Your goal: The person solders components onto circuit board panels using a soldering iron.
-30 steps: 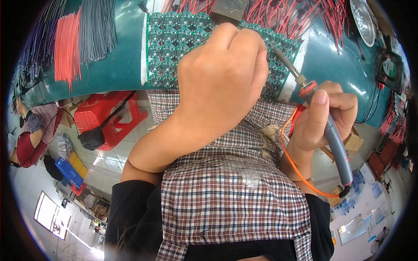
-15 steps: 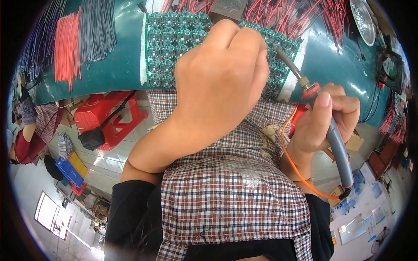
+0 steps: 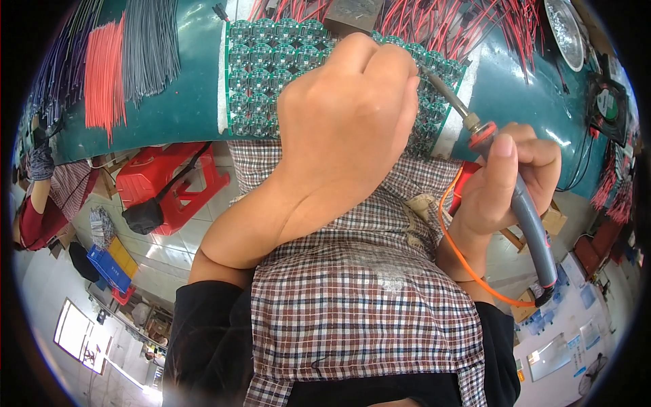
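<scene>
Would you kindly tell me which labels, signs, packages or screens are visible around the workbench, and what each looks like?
Papers: on the floor at lower right, pale blue and white rectangular sheets, too small to read.
Pale panel: beside those papers, a flat whitish rectangle; screen or board, cannot tell.
Bright rectangle: far lower left, white and glowing, dark frame; window or screen, unclear.
No packages show.

Bundles of red wires (image 3: 103,74) and grey wires (image 3: 146,51) lie on the teal bench (image 3: 183,108). A red plastic stool (image 3: 173,183) stands below (a black cable draped over it). Blue crates (image 3: 108,266) sit on the floor; a metal dish (image 3: 568,34), possibly holding solder scraps, rests far right.
</scene>
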Motion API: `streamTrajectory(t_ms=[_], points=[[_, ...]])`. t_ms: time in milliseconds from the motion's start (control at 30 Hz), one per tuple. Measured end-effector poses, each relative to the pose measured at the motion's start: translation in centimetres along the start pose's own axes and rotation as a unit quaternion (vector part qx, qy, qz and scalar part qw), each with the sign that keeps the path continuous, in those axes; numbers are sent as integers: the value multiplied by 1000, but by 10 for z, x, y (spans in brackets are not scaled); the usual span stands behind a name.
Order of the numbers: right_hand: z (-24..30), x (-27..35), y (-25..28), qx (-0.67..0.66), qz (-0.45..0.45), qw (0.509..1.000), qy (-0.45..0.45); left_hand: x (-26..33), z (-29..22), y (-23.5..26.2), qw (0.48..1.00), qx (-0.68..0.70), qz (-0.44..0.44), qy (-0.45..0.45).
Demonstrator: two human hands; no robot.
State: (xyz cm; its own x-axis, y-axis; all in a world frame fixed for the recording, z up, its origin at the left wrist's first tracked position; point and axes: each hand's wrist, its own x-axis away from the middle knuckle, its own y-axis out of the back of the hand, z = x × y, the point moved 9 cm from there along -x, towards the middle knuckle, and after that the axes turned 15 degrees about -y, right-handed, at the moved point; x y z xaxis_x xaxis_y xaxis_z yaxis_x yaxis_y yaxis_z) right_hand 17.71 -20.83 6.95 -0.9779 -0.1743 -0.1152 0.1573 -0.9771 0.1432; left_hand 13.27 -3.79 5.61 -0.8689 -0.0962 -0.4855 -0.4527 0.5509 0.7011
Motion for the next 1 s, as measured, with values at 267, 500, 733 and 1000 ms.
streamTrajectory(t_ms=[267, 500, 733, 1000], points=[[4, 6, 7, -11, -21, 1000, 2, 1, -2, 8, 999, 25, 14, 16], [6, 20, 3, -3, -29, 999, -24, 14, -1, 8, 997, 60, 40, 39], [1, 20, 2, 15, -12, 1000, -21, 15, -1, 4, 997, 54, 40, 34], [-4, 19, 0, 17, 51, 999, -1, 14, -3, 4, 998, 41, 50, 26]])
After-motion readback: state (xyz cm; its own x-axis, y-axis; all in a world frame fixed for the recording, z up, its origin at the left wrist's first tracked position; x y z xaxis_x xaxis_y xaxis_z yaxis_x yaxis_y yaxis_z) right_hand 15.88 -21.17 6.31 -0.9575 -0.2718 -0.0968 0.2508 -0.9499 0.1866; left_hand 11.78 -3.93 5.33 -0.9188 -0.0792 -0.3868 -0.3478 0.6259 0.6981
